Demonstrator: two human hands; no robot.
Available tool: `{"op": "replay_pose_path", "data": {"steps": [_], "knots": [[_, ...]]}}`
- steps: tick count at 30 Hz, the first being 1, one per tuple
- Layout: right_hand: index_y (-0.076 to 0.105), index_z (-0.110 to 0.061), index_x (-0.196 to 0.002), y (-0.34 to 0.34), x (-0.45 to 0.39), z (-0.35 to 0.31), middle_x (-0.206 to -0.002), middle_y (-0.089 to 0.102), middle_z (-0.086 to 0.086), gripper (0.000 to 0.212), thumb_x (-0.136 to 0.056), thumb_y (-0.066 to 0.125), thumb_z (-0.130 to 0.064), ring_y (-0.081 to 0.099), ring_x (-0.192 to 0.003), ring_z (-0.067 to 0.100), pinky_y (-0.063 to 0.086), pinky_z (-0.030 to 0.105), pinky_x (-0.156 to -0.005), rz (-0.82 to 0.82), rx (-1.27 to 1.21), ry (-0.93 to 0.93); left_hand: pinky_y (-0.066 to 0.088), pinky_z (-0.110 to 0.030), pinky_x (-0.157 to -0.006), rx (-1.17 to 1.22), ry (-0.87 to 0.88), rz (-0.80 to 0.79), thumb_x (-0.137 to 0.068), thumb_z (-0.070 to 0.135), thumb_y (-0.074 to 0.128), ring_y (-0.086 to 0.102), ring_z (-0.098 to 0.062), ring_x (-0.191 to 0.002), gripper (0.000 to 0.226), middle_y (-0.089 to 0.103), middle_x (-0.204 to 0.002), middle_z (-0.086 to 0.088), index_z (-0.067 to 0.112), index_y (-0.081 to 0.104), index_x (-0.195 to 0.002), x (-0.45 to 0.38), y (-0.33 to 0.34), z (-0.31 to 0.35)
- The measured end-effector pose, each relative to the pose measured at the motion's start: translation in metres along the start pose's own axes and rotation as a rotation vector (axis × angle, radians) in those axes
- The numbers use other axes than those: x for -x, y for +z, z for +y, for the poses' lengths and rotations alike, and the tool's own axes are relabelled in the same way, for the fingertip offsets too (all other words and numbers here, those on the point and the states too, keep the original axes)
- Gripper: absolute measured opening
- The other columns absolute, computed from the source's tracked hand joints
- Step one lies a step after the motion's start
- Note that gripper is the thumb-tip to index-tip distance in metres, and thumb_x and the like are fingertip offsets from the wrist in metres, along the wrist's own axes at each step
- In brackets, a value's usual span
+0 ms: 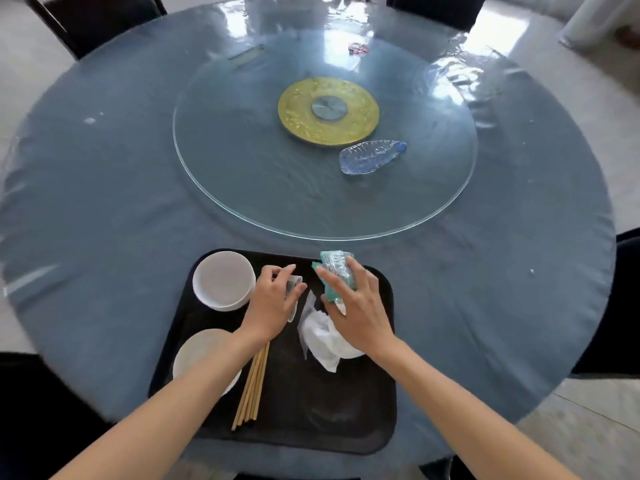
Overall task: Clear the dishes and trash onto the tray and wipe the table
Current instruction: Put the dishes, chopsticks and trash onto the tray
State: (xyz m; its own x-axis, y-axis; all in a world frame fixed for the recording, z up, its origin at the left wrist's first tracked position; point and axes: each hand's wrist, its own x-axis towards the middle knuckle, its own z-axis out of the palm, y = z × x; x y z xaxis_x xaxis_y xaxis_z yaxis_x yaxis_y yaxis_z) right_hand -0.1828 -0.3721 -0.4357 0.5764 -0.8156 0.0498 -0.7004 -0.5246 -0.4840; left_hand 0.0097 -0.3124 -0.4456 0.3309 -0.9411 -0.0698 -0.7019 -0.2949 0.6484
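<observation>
A black tray (311, 420) lies on the round table at its near edge. It carries a white bowl (223, 280) at the back left, a white plate (199, 355) at the front left, wooden chopsticks (251, 393) and crumpled white napkins (322, 337). Over the tray's back, my left hand (272, 306) is closed around a small clear glass cup (294, 282). Beside it my right hand (353, 303) grips a teal plastic wrapper (332, 268) above the napkins. A crushed clear plastic bottle (370, 155) rests on the glass turntable.
The glass turntable (242, 188) with a gold centre disc (327, 110) fills the table's middle. A small coloured wrapper (358, 48) lies at its far side. The grey table (104, 202) has a plastic cover. Dark chairs (97, 19) stand around it.
</observation>
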Motion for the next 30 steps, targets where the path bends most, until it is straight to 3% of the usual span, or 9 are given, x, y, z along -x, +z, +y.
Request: {"op": "replay_pose_path", "data": {"steps": [4, 8, 14, 19, 23, 28, 30], "knots": [[0.041, -0.051, -0.15, 0.03, 0.006, -0.003, -0.161, 0.033, 0.014, 0.063, -0.093, 0.065, -0.038, 0.034, -0.143, 0.042, 0.044, 0.06, -0.106, -0.094, 0.114, 0.08, 0.046, -0.035, -0.103, -0.003, -0.061, -0.04, -0.098, 0.035, 0.063, 0.053, -0.027, -0.121, 0.055, 0.048, -0.13, -0.014, 0.012, 0.05, -0.146, 0.014, 0.014, -0.003], [0.02, -0.06, -0.154, 0.037, 0.012, 0.002, -0.171, 0.013, 0.007, 0.064, -0.1, 0.052, -0.049, 0.011, -0.154, 0.04, 0.026, 0.059, -0.116, -0.216, 0.196, 0.158, 0.044, -0.032, -0.105, -0.058, -0.096, -0.081, -0.099, 0.038, 0.061, 0.047, -0.025, -0.128, 0.061, 0.042, -0.139, -0.013, 0.014, 0.043, -0.151, 0.02, 0.022, -0.002], [0.015, -0.062, -0.155, 0.023, 0.015, 0.005, -0.173, 0.006, 0.003, 0.067, -0.098, 0.051, -0.056, 0.003, -0.156, 0.04, 0.015, 0.056, -0.119, -0.25, 0.152, 0.144, 0.043, -0.037, -0.109, -0.057, -0.12, -0.164, -0.095, 0.046, 0.064, 0.04, -0.028, -0.137, 0.074, 0.036, -0.147, -0.014, 0.015, 0.034, -0.155, 0.018, 0.022, -0.005], [0.017, -0.063, -0.153, 0.004, 0.002, 0.016, -0.173, 0.007, -0.001, 0.075, -0.09, 0.057, -0.061, 0.005, -0.157, 0.038, 0.021, 0.057, -0.117, -0.221, 0.113, 0.071, 0.04, -0.044, -0.113, -0.097, -0.024, -0.141, -0.087, 0.059, 0.067, 0.033, -0.028, -0.144, 0.086, 0.033, -0.157, -0.007, 0.019, 0.034, -0.156, -0.008, 0.009, 0.0], [0.016, -0.062, -0.155, -0.021, -0.027, 0.033, -0.173, 0.005, -0.005, 0.079, -0.088, 0.059, -0.057, 0.005, -0.157, 0.036, 0.032, 0.058, -0.114, -0.201, 0.11, 0.023, 0.036, -0.047, -0.118, -0.121, 0.094, -0.104, -0.074, 0.076, 0.051, 0.031, -0.026, -0.147, 0.089, 0.032, -0.161, 0.004, 0.035, 0.04, -0.153, -0.054, -0.013, 0.017], [0.013, -0.061, -0.156, -0.056, -0.092, 0.073, -0.173, 0.003, -0.007, 0.08, -0.089, 0.059, -0.057, 0.007, -0.157, 0.032, 0.036, 0.056, -0.113, -0.165, 0.168, 0.028, 0.033, -0.049, -0.118, -0.155, 0.123, -0.103, -0.07, 0.078, 0.045, 0.018, -0.026, -0.153, 0.095, 0.019, -0.167, 0.008, 0.041, 0.029, -0.157, -0.134, -0.032, 0.053], [0.015, -0.059, -0.156, -0.069, -0.126, 0.095, -0.174, 0.005, -0.006, 0.08, -0.09, 0.061, -0.055, 0.009, -0.157, 0.033, 0.036, 0.057, -0.113, -0.145, 0.182, 0.054, 0.034, -0.05, -0.118, -0.168, 0.137, -0.102, -0.073, 0.074, 0.052, 0.014, -0.024, -0.155, 0.095, 0.016, -0.168, 0.009, 0.041, 0.026, -0.157, -0.171, -0.033, 0.069]]}}
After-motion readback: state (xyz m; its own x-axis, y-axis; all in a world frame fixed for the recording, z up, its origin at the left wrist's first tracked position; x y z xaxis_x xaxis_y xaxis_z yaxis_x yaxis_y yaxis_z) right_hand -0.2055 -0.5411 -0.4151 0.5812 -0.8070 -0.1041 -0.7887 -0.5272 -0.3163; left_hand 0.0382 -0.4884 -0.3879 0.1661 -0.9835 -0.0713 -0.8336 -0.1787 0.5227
